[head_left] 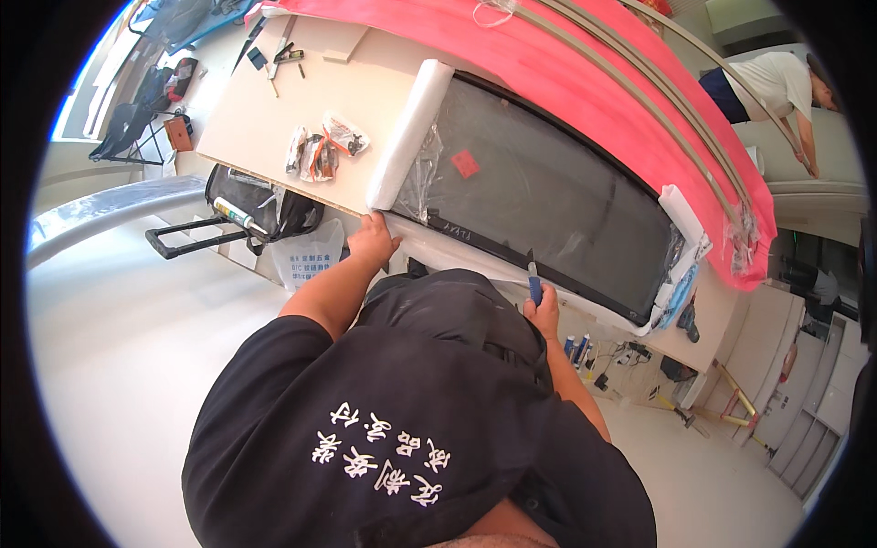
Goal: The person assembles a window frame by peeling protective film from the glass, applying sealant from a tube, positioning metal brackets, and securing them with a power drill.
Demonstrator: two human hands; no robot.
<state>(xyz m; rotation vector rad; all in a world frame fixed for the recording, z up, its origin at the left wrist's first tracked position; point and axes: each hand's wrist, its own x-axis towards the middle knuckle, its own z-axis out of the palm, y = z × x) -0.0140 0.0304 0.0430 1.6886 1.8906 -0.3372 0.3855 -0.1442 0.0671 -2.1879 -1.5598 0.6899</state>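
My right hand is closed around a utility knife with a blue handle, its blade pointing up at the near edge of a dark glass panel. The panel lies flat on the table in a black frame, with a red square label on it. Clear film is bunched along its left side, next to a thick strip of white foam wrapping. My left hand is at the table's near edge, its fingers curled at the near corner of that wrapping.
Foil packets and small tools lie on the tabletop. Pink sheeting with long metal strips runs behind the panel. A black wheeled bag stands at left. Another person leans over at far right.
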